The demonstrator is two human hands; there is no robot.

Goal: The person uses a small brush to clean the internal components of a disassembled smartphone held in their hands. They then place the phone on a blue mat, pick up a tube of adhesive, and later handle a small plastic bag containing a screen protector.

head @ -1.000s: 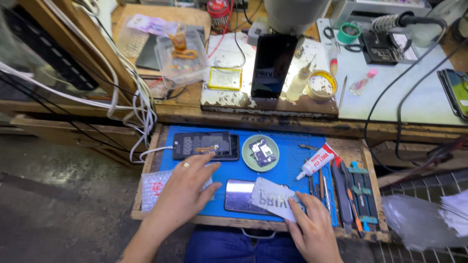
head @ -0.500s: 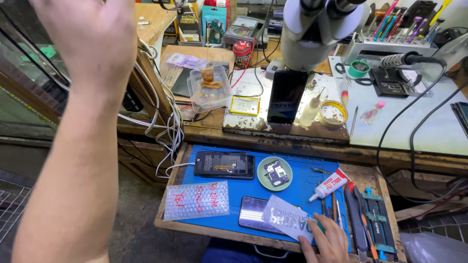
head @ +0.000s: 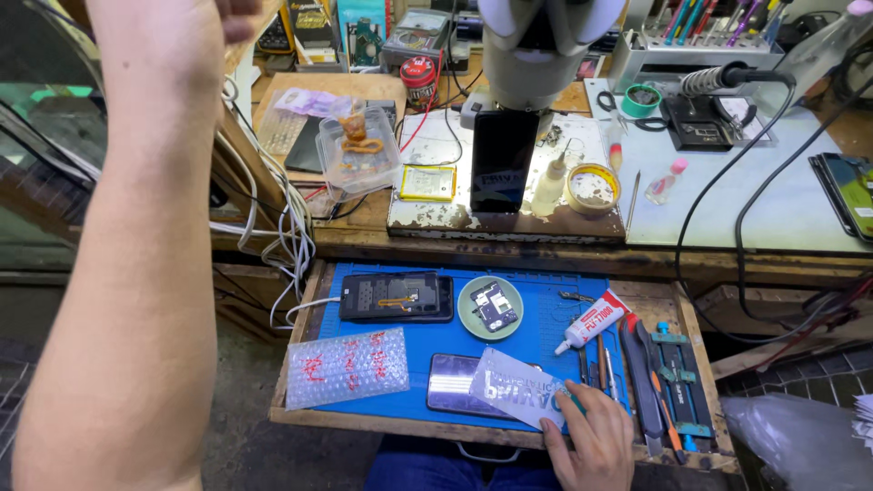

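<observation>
The right hand pinches a flat, glossy white packet, its long axis slanting toward the blue mat's front-right corner; the raised left hand's grip is cut off from view.

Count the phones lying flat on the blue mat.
2: an opened black phone showing its insides at the mat's rear left, and a dark glossy phone at the front, partly under a white sleeve; more may be hidden.

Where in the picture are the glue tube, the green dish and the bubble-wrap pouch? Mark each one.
glue tube (head: 592,322), head view, on the middle of its white body.
green dish (head: 469,312), head view, on its bare left rim.
bubble-wrap pouch (head: 346,365), head view, on its centre.
</observation>
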